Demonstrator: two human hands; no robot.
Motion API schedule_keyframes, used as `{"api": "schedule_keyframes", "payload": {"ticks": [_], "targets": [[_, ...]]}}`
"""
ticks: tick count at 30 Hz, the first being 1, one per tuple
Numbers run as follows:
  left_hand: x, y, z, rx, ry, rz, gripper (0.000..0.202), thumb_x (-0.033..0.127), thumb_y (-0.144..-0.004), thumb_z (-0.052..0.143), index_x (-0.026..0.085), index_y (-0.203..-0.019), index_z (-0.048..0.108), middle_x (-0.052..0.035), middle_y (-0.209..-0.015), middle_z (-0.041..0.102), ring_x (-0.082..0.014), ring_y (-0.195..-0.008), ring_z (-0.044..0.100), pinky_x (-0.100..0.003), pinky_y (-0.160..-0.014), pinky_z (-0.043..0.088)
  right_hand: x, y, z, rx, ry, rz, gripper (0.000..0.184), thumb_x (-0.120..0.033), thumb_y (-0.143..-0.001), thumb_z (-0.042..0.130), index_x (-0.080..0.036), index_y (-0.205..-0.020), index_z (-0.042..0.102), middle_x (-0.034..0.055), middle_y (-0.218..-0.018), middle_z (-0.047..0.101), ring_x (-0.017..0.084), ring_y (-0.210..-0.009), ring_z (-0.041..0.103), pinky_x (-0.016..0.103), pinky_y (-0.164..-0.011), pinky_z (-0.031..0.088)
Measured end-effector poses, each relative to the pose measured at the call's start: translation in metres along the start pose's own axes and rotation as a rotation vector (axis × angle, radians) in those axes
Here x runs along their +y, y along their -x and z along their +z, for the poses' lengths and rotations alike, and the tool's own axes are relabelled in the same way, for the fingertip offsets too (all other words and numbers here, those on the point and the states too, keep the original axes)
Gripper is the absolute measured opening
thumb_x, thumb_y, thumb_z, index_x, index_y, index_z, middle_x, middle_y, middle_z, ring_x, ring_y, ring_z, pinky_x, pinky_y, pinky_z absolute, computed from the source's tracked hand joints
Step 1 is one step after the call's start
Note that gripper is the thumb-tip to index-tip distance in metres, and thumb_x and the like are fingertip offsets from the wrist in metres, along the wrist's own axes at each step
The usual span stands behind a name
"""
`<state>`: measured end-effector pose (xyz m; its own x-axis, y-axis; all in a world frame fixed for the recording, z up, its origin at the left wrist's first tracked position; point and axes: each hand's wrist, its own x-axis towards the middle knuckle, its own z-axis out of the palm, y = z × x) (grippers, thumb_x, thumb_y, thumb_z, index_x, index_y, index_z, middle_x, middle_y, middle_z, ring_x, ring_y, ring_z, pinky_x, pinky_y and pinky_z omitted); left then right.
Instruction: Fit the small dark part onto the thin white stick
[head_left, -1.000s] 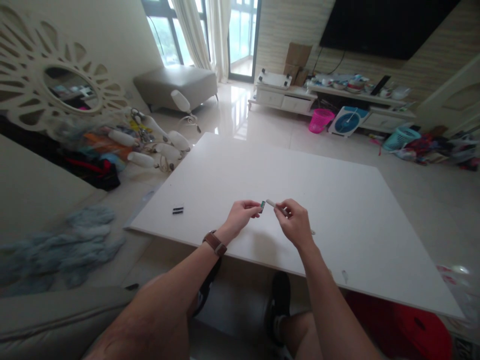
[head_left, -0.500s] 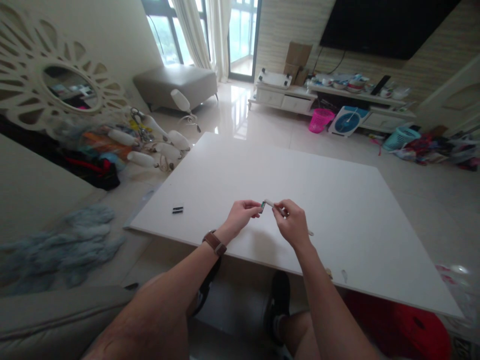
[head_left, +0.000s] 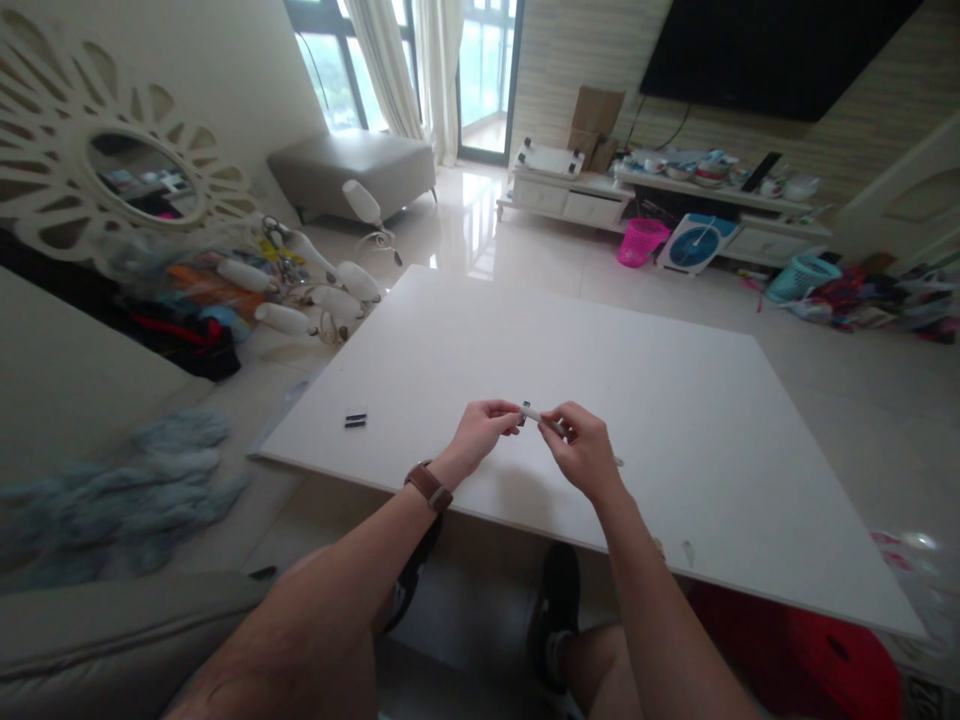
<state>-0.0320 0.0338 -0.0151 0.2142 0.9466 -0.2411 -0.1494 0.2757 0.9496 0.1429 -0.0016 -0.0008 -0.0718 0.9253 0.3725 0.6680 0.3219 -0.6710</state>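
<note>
Above the white square worktop (head_left: 675, 400), the left hand (head_left: 484, 428) pinches a small dark piece (head_left: 523, 409). It touches the slim white stick (head_left: 532, 413), which the right hand (head_left: 583, 452) grips.

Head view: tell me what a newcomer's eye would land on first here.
Over the near middle of the white table, the left hand pinches a tiny dark part against the tip of the thin white stick held in the right hand. Next comes the small black piece lying alone near the table's left edge, then the bright pink basket beyond the table's far edge.
</note>
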Motion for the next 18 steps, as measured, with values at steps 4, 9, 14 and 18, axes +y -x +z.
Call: {"api": "schedule_keyframes", "payload": {"ticks": [4,9,14,18], "targets": [[-0.0010,-0.0005,-0.0001,0.016,-0.008,-0.006,0.015,0.023,-0.068,0.075,0.013,-0.078,0.073,-0.0041,-0.069,0.069,-0.0122,-0.063,0.060,-0.027,-0.067,0.047,0.0003,0.0002,0.0006,0.099,0.074,0.039,0.006,-0.020,-0.086,0.060,-0.021,-0.081,0.062,0.0027,-0.082,0.064,0.016,-0.063,0.053,0.029,-0.062,0.041],[-0.0022,-0.0015,-0.0001,0.010,0.012,-0.006,0.013,0.021,-0.069,0.073,0.013,-0.079,0.073,-0.0043,-0.069,0.069,-0.0121,-0.063,0.060,-0.027,-0.067,0.047,-0.0004,0.0002,0.0007,-0.002,0.003,-0.010,0.006,-0.021,-0.088,0.059,-0.022,-0.083,0.063,0.0021,-0.080,0.063,0.015,-0.062,0.053,0.028,-0.061,0.041],[-0.0028,-0.0018,0.0000,0.022,-0.011,-0.013,0.015,0.022,-0.068,0.075,0.013,-0.079,0.073,-0.0040,-0.067,0.069,-0.0119,-0.061,0.059,-0.027,-0.065,0.046,-0.0003,-0.0002,-0.0007,0.077,0.113,0.027,0.010,-0.021,-0.089,0.057,-0.021,-0.080,0.062,0.0022,-0.080,0.062,0.015,-0.061,0.052,0.029,-0.063,0.040],[-0.0015,-0.0007,-0.0004,0.021,-0.003,-0.003,0.014,0.022,-0.069,0.074,0.013,-0.079,0.073,-0.0046,-0.069,0.069,-0.0120,-0.062,0.060,-0.027,-0.066,0.047,-0.0003,0.0005,-0.0018,0.010,0.055,-0.018,0.008,-0.021,-0.089,0.058,-0.021,-0.082,0.062,0.0019,-0.080,0.061,0.015,-0.062,0.053,0.028,-0.062,0.041]]}}
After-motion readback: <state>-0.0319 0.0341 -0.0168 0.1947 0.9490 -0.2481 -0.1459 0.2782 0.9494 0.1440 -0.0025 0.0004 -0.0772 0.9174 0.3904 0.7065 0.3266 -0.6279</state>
